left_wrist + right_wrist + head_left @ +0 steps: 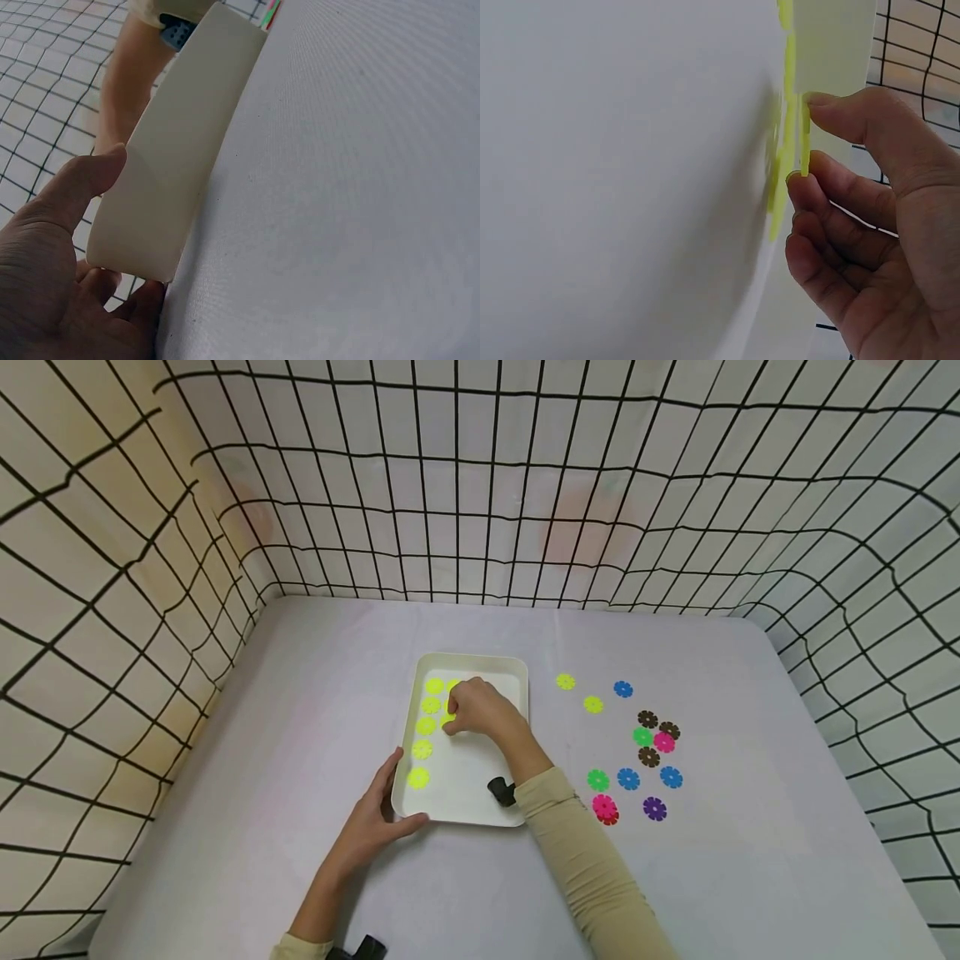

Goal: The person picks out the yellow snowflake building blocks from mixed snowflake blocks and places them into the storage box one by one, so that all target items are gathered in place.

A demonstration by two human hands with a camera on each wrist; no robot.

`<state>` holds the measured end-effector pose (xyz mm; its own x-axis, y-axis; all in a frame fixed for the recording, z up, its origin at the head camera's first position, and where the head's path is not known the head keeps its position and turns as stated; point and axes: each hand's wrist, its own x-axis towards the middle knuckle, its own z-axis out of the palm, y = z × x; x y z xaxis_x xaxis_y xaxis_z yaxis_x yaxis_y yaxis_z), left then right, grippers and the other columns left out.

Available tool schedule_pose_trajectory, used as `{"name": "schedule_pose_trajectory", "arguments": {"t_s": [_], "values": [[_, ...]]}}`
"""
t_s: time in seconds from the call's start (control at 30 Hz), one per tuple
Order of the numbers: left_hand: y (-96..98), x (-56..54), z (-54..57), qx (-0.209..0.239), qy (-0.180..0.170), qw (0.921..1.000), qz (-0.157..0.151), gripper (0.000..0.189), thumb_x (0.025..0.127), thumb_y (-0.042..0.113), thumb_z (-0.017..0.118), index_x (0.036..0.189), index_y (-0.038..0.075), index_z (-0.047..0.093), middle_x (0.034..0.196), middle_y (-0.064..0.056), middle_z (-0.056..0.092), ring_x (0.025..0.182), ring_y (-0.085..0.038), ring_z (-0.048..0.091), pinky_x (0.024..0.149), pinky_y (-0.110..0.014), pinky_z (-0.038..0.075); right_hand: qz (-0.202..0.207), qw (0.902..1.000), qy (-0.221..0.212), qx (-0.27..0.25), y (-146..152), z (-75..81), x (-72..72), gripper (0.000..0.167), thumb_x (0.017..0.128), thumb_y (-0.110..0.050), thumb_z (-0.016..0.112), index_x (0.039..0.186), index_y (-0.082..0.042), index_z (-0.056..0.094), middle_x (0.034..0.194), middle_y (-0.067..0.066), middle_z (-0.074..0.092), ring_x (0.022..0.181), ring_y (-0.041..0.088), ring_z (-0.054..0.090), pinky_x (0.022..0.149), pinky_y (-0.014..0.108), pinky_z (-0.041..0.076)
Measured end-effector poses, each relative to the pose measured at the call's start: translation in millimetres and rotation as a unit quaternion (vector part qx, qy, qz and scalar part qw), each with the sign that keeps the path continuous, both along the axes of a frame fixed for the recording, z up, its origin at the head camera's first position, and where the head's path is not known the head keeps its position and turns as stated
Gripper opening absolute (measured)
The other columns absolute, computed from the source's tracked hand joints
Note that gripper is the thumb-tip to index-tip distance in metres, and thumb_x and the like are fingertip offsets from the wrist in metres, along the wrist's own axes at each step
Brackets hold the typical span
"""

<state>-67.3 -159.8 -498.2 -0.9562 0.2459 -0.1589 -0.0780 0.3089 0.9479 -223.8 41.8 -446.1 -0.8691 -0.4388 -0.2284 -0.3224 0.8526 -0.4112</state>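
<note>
A white rectangular tray (461, 789) lies on the table, with yellow notched discs (422, 749) in a column along its left side and part of a second column beside it. Over the second column, my right hand (483, 710) pinches a yellow notched disc (805, 139) by its edges between thumb and fingertips. The right wrist view shows that disc edge-on, just above the tray floor. My left hand (372, 818) holds the tray's near left corner, its thumb (101, 171) at the near rim and fingers round the left side.
Right of the tray, two yellow discs (593, 704) lie apart from several blue (628, 778), brown (648, 757), green (597, 780), pink, red and purple (655, 808) ones. Black wire mesh (480, 535) stands round the back and sides of the table.
</note>
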Motion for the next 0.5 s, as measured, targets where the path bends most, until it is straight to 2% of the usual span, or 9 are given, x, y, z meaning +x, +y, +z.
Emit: {"name": "schedule_pose_trajectory", "arguments": {"t_s": [0.2, 0.5], "values": [[-0.2, -0.1, -0.7, -0.005, 0.000, 1.0000, 0.000, 0.107, 0.077, 0.023, 0.083, 0.157, 0.027, 0.012, 0.161, -0.005, 0.028, 0.147, -0.026, 0.030, 0.116, -0.047, 0.028, 0.004, 0.9999, 0.005, 0.008, -0.7, -3.1, 0.0, 0.025, 0.078, -0.026, 0.080, 0.095, -0.009, 0.074, 0.098, 0.001, 0.072, 0.085, 0.015, 0.063, 0.078, 0.028, 0.052], [-0.9, 0.8, 0.0, -0.010, 0.001, 0.9999, 0.000, 0.106, 0.077, 0.025, 0.083, 0.157, 0.028, 0.013, 0.161, -0.005, 0.027, 0.147, -0.025, 0.030, 0.113, -0.023, 0.030, 0.009, 0.9999, 0.007, 0.012, -1.0, -4.9, -0.4, 0.024, 0.078, -0.026, 0.080, 0.094, -0.009, 0.074, 0.097, 0.000, 0.072, 0.084, 0.015, 0.063, 0.077, 0.028, 0.052]]}}
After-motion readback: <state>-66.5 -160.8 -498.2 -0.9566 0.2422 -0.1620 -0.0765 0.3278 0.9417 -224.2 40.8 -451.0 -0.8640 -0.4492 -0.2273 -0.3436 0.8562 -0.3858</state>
